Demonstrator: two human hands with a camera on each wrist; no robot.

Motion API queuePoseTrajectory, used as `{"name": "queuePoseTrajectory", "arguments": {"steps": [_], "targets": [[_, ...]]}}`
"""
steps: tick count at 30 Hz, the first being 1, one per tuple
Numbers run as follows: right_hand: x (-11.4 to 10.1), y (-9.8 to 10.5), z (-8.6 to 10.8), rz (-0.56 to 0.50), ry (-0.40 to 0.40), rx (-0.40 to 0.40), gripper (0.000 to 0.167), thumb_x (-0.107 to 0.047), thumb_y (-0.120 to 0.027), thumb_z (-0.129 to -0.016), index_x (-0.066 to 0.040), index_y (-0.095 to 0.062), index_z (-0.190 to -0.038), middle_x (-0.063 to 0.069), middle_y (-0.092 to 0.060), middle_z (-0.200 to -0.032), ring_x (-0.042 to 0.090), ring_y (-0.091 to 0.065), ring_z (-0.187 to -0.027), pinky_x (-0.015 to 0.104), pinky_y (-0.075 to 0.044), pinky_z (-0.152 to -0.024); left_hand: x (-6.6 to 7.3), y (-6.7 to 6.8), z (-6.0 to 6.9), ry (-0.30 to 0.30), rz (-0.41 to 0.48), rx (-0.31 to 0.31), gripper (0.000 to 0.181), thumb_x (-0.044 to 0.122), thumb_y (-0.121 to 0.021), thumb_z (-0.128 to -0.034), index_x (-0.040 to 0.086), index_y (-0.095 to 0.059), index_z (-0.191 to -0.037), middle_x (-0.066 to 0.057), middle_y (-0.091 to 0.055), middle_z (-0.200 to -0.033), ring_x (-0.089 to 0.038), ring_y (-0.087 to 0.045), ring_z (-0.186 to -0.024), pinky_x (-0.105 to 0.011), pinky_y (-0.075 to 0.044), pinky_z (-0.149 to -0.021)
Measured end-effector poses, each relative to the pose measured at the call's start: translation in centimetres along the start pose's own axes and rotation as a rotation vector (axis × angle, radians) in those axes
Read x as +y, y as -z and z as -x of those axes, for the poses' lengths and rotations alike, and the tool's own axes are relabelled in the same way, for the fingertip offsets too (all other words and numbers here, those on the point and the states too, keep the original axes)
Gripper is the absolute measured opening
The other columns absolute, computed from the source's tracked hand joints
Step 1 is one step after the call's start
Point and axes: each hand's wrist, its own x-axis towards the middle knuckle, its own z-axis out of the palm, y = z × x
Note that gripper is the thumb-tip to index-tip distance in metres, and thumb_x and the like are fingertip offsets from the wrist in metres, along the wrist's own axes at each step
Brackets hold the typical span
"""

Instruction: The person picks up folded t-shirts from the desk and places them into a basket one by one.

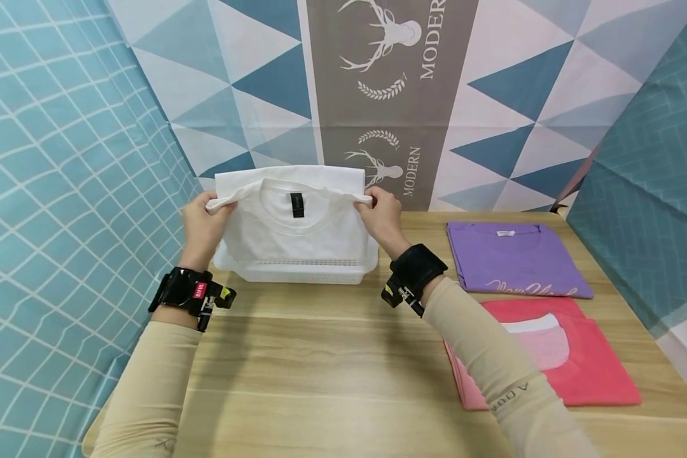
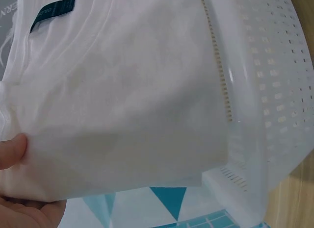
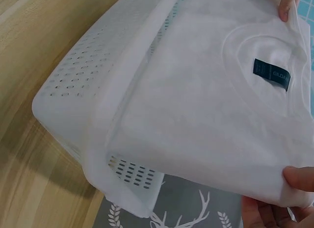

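A folded white shirt [image 1: 286,232] with a dark neck label is held up at the white perforated basket [image 1: 303,273], its lower part behind the basket's front rim. The left hand [image 1: 203,222] pinches the shirt's upper left corner, and the right hand [image 1: 382,216] pinches the upper right corner. In the left wrist view the thumb of the left hand [image 2: 24,189] lies on the cloth, fingers beneath. The right wrist view shows the right hand [image 3: 284,203] gripping the shirt [image 3: 196,90] the same way, beside the basket [image 3: 73,95].
A folded purple shirt [image 1: 515,257] lies on the wooden table [image 1: 320,369] at the right. In front of it is a folded red and pink shirt [image 1: 589,362], partly behind the right sleeve. Patterned cloth [image 1: 263,83] hangs behind the table, blue gridded cloth [image 1: 51,191] at the left.
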Motion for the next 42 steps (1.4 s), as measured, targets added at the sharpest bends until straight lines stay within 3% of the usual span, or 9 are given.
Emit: {"name": "queuePoseTrajectory", "arguments": {"steps": [4, 8, 12, 17, 26, 36, 38, 42], "targets": [[0.8, -0.8, -0.1, 0.002, -0.004, 0.009, 0.019, -0.014, -0.064, -0.091, 0.0, -0.065, -0.106, 0.018, -0.067, -0.098, 0.025, -0.057, -0.086, 0.03, -0.045, -0.074, -0.8, -0.5, -0.4, -0.004, -0.007, -0.018, 0.032, 0.021, -0.062, -0.093, -0.005, -0.061, -0.112, -0.02, -0.065, -0.121, -0.025, -0.058, -0.105, -0.029, -0.045, -0.086], [1.7, -1.7, -0.2, 0.0, -0.003, 0.01, 0.02, -0.014, -0.064, -0.092, 0.0, -0.064, -0.106, 0.019, -0.068, -0.101, 0.026, -0.06, -0.09, 0.034, -0.048, -0.078, -1.6, -1.0, -0.6, -0.027, -0.017, 0.0, 0.03, 0.016, -0.064, -0.0916, -0.008, -0.063, -0.111, -0.023, -0.065, -0.119, -0.028, -0.059, -0.104, -0.024, -0.042, -0.08], [2.6, -2.5, -0.1, -0.025, -0.015, 0.0, 0.018, -0.013, -0.063, -0.092, 0.001, -0.063, -0.103, 0.017, -0.065, -0.098, 0.024, -0.057, -0.087, 0.031, -0.046, -0.073, -2.4, -1.4, -0.6, -0.034, -0.037, 0.002, 0.029, 0.015, -0.064, -0.0913, -0.009, -0.063, -0.109, -0.026, -0.066, -0.116, -0.029, -0.058, -0.1, -0.022, -0.039, -0.076], [3.6, -3.3, 0.1, -0.03, -0.017, 0.006, 0.014, -0.01, -0.063, -0.091, 0.002, -0.063, -0.098, 0.013, -0.058, -0.087, 0.021, -0.051, -0.081, 0.025, -0.038, -0.069, -3.8, -2.0, -0.5, -0.031, -0.056, -0.022, 0.031, 0.015, -0.063, -0.0919, -0.009, -0.062, -0.111, -0.029, -0.065, -0.116, -0.035, -0.059, -0.101, -0.036, -0.044, -0.082], [4.7, -4.6, 0.5, 0.003, -0.041, -0.012, 0.013, -0.008, -0.063, -0.09, 0.003, -0.064, -0.096, 0.021, -0.069, -0.1, 0.028, -0.061, -0.091, 0.034, -0.05, -0.077, -5.9, -3.1, -0.2, -0.005, -0.031, -0.08, 0.032, 0.014, -0.062, -0.0928, -0.009, -0.062, -0.115, -0.028, -0.062, -0.123, -0.039, -0.059, -0.11, -0.045, -0.046, -0.091], [5.7, -5.8, 1.1, 0.012, -0.04, -0.049, 0.016, -0.009, -0.064, -0.09, 0.002, -0.067, -0.101, 0.02, -0.068, -0.095, 0.024, -0.057, -0.082, 0.023, -0.04, -0.067, -7.0, -3.2, 0.1, -0.003, -0.064, -0.091, 0.034, 0.011, -0.064, -0.0901, -0.015, -0.062, -0.111, -0.033, -0.061, -0.121, -0.042, -0.058, -0.109, -0.047, -0.048, -0.089], [5.8, -5.9, 1.1, 0.008, -0.04, -0.059, 0.017, -0.009, -0.064, -0.09, 0.002, -0.067, -0.103, 0.02, -0.068, -0.096, 0.024, -0.058, -0.082, 0.023, -0.04, -0.067, -7.2, -3.2, 0.2, 0.0, -0.086, -0.089, 0.034, 0.011, -0.064, -0.0896, -0.016, -0.062, -0.11, -0.034, -0.062, -0.12, -0.042, -0.059, -0.107, -0.044, -0.048, -0.086], [5.9, -6.0, 1.1, 0.01, -0.037, -0.06, 0.019, -0.008, -0.063, -0.09, 0.002, -0.067, -0.106, 0.021, -0.069, -0.098, 0.026, -0.06, -0.085, 0.027, -0.044, -0.07, -7.6, -3.2, 0.2, -0.008, -0.116, -0.091, 0.031, 0.011, -0.065, -0.0891, -0.015, -0.065, -0.107, -0.033, -0.065, -0.112, -0.037, -0.06, -0.093, -0.028, -0.045, -0.071]]}}
